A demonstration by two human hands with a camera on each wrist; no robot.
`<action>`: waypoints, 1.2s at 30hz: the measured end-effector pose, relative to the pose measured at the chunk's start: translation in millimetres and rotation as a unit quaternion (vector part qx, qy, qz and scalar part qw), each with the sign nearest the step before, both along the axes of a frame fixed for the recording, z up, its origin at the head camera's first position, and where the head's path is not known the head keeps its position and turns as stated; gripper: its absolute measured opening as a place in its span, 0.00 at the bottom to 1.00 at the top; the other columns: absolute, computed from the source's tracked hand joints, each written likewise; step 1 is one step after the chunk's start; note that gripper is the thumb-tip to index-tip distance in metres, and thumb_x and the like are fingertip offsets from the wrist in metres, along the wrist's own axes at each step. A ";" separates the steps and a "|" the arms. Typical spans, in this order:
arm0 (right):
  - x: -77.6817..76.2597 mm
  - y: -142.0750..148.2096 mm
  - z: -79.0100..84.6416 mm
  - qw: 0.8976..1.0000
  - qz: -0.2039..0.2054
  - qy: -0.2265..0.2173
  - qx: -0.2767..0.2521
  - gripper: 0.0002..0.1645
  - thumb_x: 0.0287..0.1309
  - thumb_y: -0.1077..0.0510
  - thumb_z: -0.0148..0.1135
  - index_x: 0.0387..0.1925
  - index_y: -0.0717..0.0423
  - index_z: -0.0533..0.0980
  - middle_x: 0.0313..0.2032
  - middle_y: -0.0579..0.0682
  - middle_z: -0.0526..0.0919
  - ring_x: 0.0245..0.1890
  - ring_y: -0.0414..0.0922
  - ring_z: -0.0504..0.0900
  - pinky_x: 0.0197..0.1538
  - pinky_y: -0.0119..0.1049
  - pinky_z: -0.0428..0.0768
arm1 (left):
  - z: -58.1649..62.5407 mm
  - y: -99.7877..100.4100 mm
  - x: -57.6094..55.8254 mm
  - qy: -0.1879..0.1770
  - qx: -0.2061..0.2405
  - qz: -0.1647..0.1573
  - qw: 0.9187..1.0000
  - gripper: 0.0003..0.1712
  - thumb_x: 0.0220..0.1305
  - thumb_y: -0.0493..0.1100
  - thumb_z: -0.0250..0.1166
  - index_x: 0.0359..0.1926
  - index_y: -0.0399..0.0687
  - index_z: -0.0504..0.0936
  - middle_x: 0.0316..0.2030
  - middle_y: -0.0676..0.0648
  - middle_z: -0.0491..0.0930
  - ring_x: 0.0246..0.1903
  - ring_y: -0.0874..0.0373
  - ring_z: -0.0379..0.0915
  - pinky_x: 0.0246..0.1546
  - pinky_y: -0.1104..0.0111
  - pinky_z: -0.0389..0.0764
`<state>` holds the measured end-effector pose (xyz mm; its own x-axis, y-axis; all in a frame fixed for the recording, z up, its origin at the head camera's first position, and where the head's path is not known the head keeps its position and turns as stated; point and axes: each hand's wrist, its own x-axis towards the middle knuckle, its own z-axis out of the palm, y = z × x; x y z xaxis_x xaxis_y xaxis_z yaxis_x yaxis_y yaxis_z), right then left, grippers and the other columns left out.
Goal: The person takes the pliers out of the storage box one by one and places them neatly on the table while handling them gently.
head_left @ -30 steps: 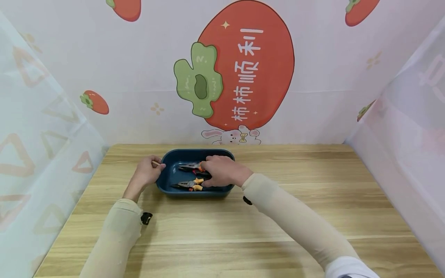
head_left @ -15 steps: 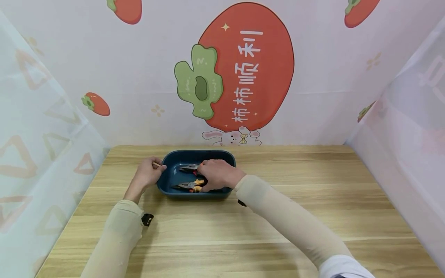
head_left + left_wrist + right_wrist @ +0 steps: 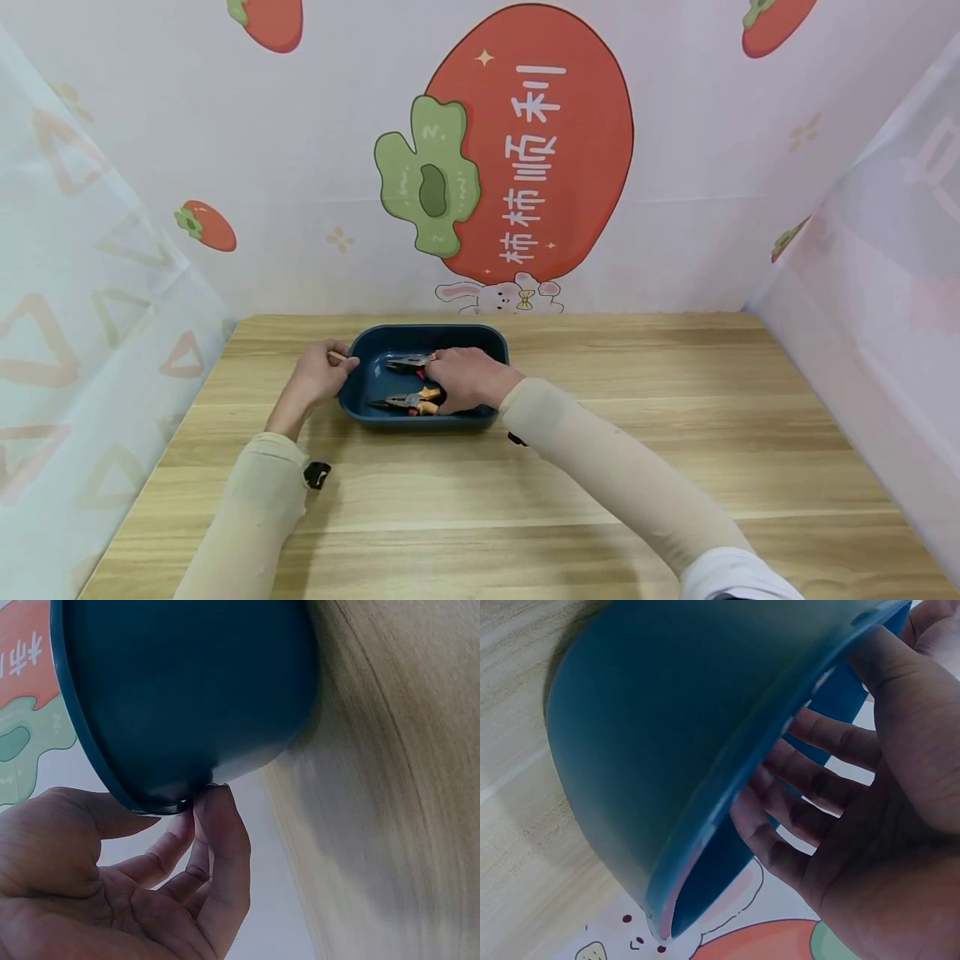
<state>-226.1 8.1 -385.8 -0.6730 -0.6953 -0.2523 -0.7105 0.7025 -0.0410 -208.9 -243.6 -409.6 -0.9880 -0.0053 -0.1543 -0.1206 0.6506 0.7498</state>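
Note:
A dark blue plastic basin (image 3: 423, 422) stands at the back of the table, with two pliers in it. The rear pliers (image 3: 406, 362) and the front pliers (image 3: 401, 401), which have yellow-orange handles, both point their jaws left. My left hand (image 3: 318, 372) pinches the basin's left end, thumb at the rim and fingers against the outer wall in the left wrist view. My right hand (image 3: 468, 379) reaches down inside the basin, over the handle ends of the pliers. Its fingers (image 3: 810, 772) pass behind the rim in the right wrist view, so the fingertips and their hold are hidden.
The wooden table (image 3: 480, 508) stretches in front of the basin and to its right. A printed white curtain (image 3: 300, 167) with cartoon persimmons rises just behind the table's back edge. More curtain hangs along both sides.
My right hand has shifted a little left and lower over the handles, covering more of the rear pliers. The left hand keeps its place on the basin.

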 end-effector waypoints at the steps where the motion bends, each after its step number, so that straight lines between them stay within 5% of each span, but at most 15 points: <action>1: -0.3 -0.3 -0.8 1.000 0.001 0.000 0.000 0.30 0.57 0.39 0.74 0.55 0.50 0.81 0.54 0.48 0.80 0.43 0.43 0.76 0.52 0.35 0.79 | 0.0 0.0 0.3 0.001 0.000 -0.001 1.000 0.18 0.78 0.40 0.55 0.57 0.28 0.71 0.43 0.31 0.77 0.34 0.48 0.78 0.30 0.61 0.82; 22: -2.6 -3.3 -8.5 1.000 0.012 -0.018 -0.011 0.20 0.58 0.45 0.75 0.46 0.51 0.81 0.33 0.42 0.79 0.34 0.42 0.74 0.43 0.31 0.76 | -1.8 -1.5 -0.7 -0.002 0.001 0.002 1.000 0.17 0.78 0.40 0.54 0.57 0.30 0.70 0.43 0.32 0.76 0.32 0.50 0.77 0.31 0.62 0.82; 36: 2.3 -4.1 -5.7 0.999 0.006 -0.038 0.004 0.13 0.62 0.48 0.72 0.43 0.49 0.81 0.34 0.42 0.77 0.33 0.41 0.75 0.41 0.32 0.77 | -0.8 0.6 1.7 -0.001 0.008 -0.003 1.000 0.18 0.78 0.40 0.56 0.58 0.30 0.70 0.42 0.34 0.76 0.32 0.51 0.77 0.30 0.63 0.80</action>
